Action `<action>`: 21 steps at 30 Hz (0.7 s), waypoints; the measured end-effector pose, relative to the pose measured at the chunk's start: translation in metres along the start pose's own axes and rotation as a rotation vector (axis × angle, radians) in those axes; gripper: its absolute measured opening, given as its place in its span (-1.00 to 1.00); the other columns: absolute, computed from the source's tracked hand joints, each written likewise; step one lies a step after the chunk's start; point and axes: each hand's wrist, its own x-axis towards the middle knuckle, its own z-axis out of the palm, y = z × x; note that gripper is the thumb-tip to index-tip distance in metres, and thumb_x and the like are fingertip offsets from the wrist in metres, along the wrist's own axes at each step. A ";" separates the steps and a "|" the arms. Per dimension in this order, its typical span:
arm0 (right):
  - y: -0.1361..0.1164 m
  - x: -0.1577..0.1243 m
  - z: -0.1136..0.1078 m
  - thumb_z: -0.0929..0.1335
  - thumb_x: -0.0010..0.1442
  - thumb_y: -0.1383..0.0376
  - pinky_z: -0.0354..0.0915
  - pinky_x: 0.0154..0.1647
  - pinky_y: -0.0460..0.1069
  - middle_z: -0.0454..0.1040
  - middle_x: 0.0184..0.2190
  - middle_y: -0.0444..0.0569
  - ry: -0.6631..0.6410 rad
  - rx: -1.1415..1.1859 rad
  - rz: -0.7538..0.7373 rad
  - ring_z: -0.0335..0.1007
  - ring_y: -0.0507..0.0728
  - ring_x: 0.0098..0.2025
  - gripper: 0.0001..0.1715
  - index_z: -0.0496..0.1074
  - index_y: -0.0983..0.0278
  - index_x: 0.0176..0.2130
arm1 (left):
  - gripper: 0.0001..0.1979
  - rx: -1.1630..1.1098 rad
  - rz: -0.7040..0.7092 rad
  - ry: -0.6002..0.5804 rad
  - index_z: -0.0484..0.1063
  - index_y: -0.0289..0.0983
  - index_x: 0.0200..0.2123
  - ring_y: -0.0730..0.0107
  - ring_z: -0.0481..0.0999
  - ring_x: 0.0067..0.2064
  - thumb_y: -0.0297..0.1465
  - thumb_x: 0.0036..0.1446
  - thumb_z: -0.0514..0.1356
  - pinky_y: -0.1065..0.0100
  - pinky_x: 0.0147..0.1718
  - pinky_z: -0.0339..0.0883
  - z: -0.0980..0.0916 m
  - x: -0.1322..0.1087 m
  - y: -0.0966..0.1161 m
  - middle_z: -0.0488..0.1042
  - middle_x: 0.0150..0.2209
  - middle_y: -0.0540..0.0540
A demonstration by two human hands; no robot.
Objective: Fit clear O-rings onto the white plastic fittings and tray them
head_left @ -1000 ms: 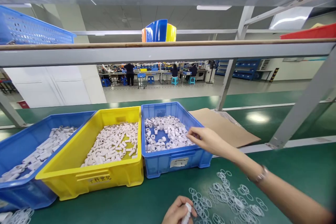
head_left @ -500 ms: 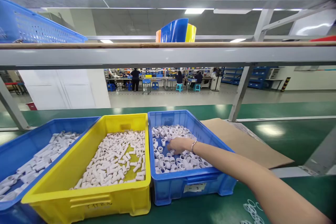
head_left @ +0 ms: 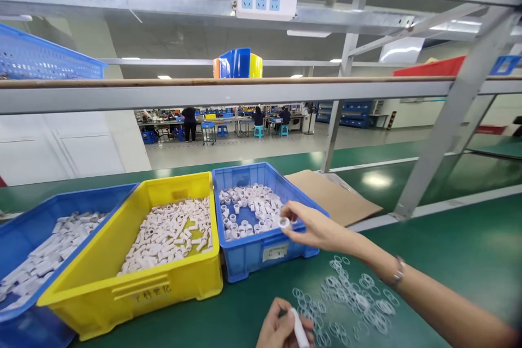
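My right hand [head_left: 312, 225] hovers over the front right corner of the small blue bin [head_left: 261, 254], pinching a small white plastic ring piece [head_left: 284, 223] between thumb and fingers. That bin holds several similar short white pieces. My left hand [head_left: 281, 329] is at the bottom edge, closed around a longer white plastic tube [head_left: 299, 329]. Clear thin rings [head_left: 346, 299] lie scattered on the green tabletop between and to the right of my hands.
A yellow bin [head_left: 134, 288] of white tubes sits left of the small blue bin, and a larger blue bin [head_left: 24, 239] of white parts stands further left. Brown cardboard [head_left: 334, 196] lies behind. A metal shelf rail [head_left: 244, 92] crosses overhead. People work at distant benches.
My right hand has drawn back out of the small blue bin with a white piece pinched in it. My left hand with the tube is back in view at the bottom.
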 end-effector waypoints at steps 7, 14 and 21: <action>-0.064 -0.133 0.059 0.28 0.33 0.34 0.27 -0.13 0.01 0.42 -0.17 -0.06 0.035 0.247 0.214 0.31 0.13 -0.15 -0.85 0.22 0.20 -0.31 | -0.62 0.182 0.077 -0.014 0.23 -0.29 -0.33 0.39 0.57 -0.37 -0.09 0.21 0.22 0.38 -0.36 0.46 0.008 -0.019 0.001 0.57 -0.34 -0.20; -0.094 -0.188 0.127 0.27 0.39 0.35 0.32 -0.03 0.07 0.45 -0.06 0.02 0.209 0.078 0.216 0.35 0.19 -0.05 -0.94 0.29 0.21 -0.12 | -0.60 0.313 0.027 -0.057 0.28 -0.28 -0.33 0.45 0.51 -0.49 -0.05 0.16 0.25 0.45 -0.49 0.44 0.026 -0.038 -0.018 0.49 -0.47 -0.03; -0.120 -0.243 0.104 0.35 0.35 0.18 0.31 0.04 -0.02 0.46 0.00 0.00 0.282 -0.061 0.312 0.37 0.14 0.00 -0.82 0.39 0.23 -0.11 | -0.42 0.393 -0.188 -0.040 0.39 -0.32 -0.35 0.26 0.52 -0.50 0.09 -0.13 0.37 0.30 -0.50 0.44 0.056 -0.066 -0.052 0.54 -0.52 -0.14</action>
